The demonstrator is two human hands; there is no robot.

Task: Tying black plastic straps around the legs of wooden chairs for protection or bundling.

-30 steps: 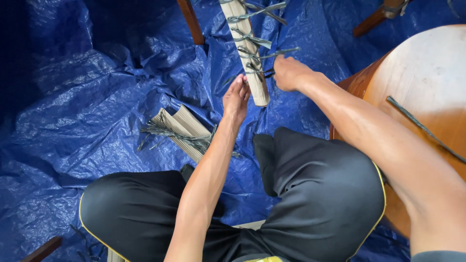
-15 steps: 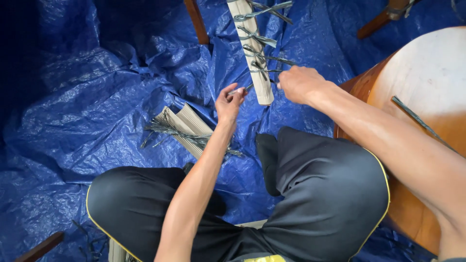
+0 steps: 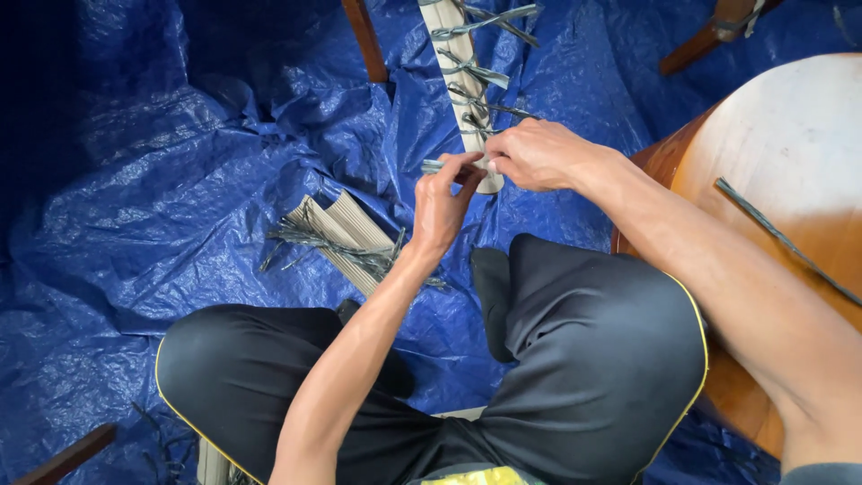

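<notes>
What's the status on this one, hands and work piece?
Left hand pinching a thin grey strip. Right hand gripping the near end of the pale tied bundle. Nothing between the hands.

Both hands [image 3: 489, 175] now meet, pinching a strip [image 3: 440, 166].

Hands at work: two, a left hand [image 3: 442, 205] and a right hand [image 3: 536, 154], meeting at the near end of one pale bound bundle of slats [image 3: 460, 85]. Grey ties knotted round that bundle [image 3: 476, 72]: about five in view, the exact number unclear where they overlap; second bundle of pale slats [image 3: 346, 235] lying on the tarp: one. Blue tarp [image 3: 162, 180]: one; round wooden surface [image 3: 790, 162]: one, carrying one loose grey strip [image 3: 781, 238]; brown wooden sticks [image 3: 364, 36] at the edges of view: four.
</notes>
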